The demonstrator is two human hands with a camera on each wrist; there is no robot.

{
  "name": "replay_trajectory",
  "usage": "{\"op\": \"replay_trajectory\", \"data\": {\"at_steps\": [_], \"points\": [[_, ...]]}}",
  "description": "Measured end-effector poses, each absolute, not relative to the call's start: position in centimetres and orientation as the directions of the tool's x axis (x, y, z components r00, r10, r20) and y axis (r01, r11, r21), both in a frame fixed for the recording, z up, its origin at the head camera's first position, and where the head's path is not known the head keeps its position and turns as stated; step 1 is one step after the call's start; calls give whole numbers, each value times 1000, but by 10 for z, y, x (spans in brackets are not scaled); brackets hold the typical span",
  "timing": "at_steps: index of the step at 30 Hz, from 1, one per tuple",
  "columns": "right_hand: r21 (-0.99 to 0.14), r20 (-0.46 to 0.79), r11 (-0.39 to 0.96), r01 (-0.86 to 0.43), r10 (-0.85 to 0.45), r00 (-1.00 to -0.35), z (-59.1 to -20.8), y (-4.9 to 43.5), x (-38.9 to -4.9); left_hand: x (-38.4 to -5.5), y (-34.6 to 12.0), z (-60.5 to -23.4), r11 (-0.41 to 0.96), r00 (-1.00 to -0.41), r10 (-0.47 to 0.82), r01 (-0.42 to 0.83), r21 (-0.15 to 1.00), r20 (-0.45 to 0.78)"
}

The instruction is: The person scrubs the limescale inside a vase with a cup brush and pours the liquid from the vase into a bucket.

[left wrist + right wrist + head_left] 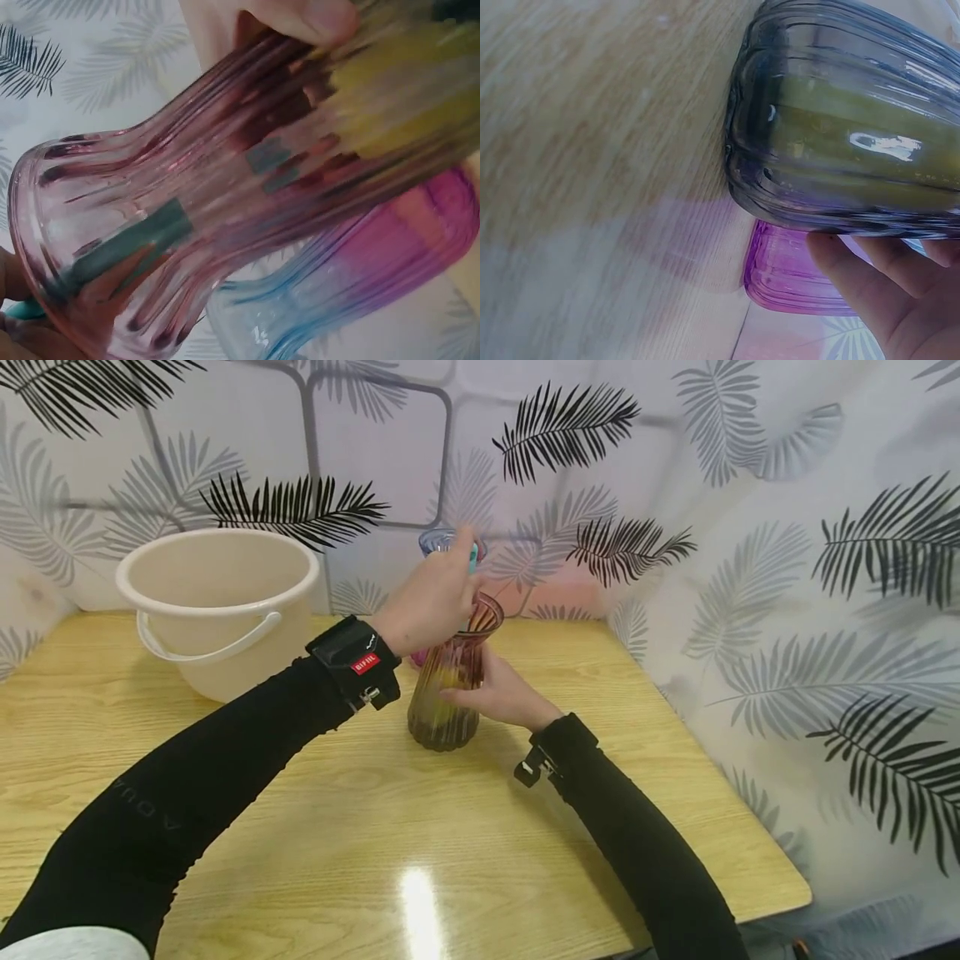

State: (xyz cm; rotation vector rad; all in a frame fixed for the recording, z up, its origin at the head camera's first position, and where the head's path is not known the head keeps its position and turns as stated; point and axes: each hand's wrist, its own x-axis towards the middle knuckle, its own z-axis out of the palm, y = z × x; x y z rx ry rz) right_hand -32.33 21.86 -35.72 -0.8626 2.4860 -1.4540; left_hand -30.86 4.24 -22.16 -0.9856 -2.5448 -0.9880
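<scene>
A ribbed glass vase (438,714), reddish at the flared rim and smoky grey at the base, leans to the right at the middle of the table. My right hand (510,689) grips its body from the right side, thumb in front and fingers behind. Above the mouth, my left hand (438,597) holds the teal handle of a bottle brush (473,558). Its yellow head (840,142) shows through the glass inside the vase. A second ribbed vase (420,232), blue at the rim and pink at the base, stands behind, partly hidden by my left hand.
A cream bucket (217,610) with a white handle stands on the left of the wooden table (337,843). Leaf-patterned sheeting (720,610) closes off the back and the right side of the table.
</scene>
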Motion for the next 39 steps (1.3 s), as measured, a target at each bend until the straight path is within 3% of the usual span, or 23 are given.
{"op": "replay_trajectory", "data": {"at_steps": [5, 14, 19, 24, 27, 34, 39], "points": [[-832, 155, 383, -401, -533, -832, -356, 218, -322, -310, 40, -225, 479, -780, 463, 619, 622, 421], [-828, 171, 373, -420, -544, -821, -354, 217, -323, -313, 34, -211, 459, -774, 550, 595, 660, 315], [-829, 176, 366, -422, -546, -819, -356, 217, -323, -310, 38, -204, 507, -732, 615, 652, 564, 294], [-821, 169, 386, -421, -540, -824, -357, 218, -323, -307, 42, -210, 535, -671, 626, 740, 406, 398], [-817, 166, 396, -419, -535, -828, -357, 217, -324, -307, 43, -216, 539, -656, 601, 755, 374, 457], [-828, 156, 386, -407, -539, -828, -357, 217, -323, -307, 45, -226, 481, -696, 517, 718, 503, 498], [-830, 144, 391, -399, -540, -829, -356, 218, -323, -307, 43, -223, 444, -741, 519, 660, 606, 426]]}}
